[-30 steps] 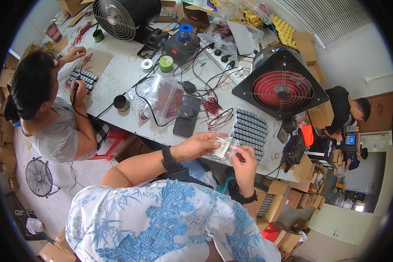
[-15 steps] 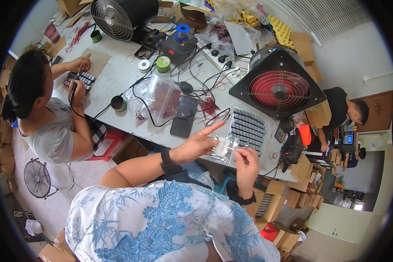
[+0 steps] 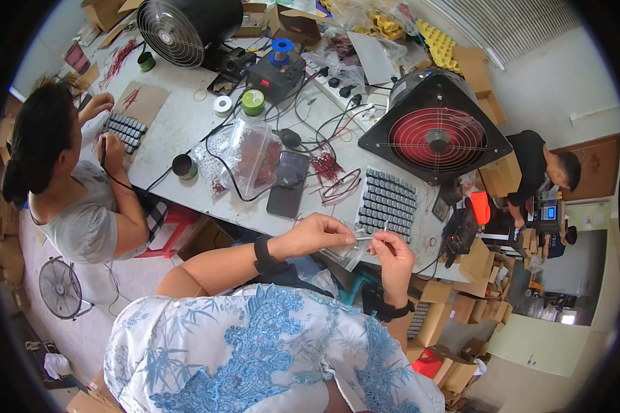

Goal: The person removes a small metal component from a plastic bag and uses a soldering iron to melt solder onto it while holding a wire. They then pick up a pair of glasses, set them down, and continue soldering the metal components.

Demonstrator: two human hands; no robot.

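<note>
- While half a second ago the small clear bag (image 3: 343, 256) of white contents lay plainly in view between both hands, it now hangs lower and tilted, partly hidden beneath the fingers, in front of the person's body at the table (image 3: 224, 213) edge.
- The left hand (image 3: 322, 233), its index finger stretched out before, has now curled it in; thumb and fingertips press narrowly together on one end of a thin pale strip (image 3: 364, 238).
- The right hand (image 3: 393, 253) pinches at the strip's other end, its fingertips close to the left ones. The strip is too small to identify, and I cannot tell which fingers support the bag.
- Just beyond the hands, a grid of grey blocks (image 3: 388, 204) lies on the table, as earlier, with red wires (image 3: 327, 167) and a black phone (image 3: 287, 184) near it.
- At the left, a co-worker's far hand (image 3: 100, 103) has moved away from a smaller set of blocks (image 3: 125, 131).
</note>
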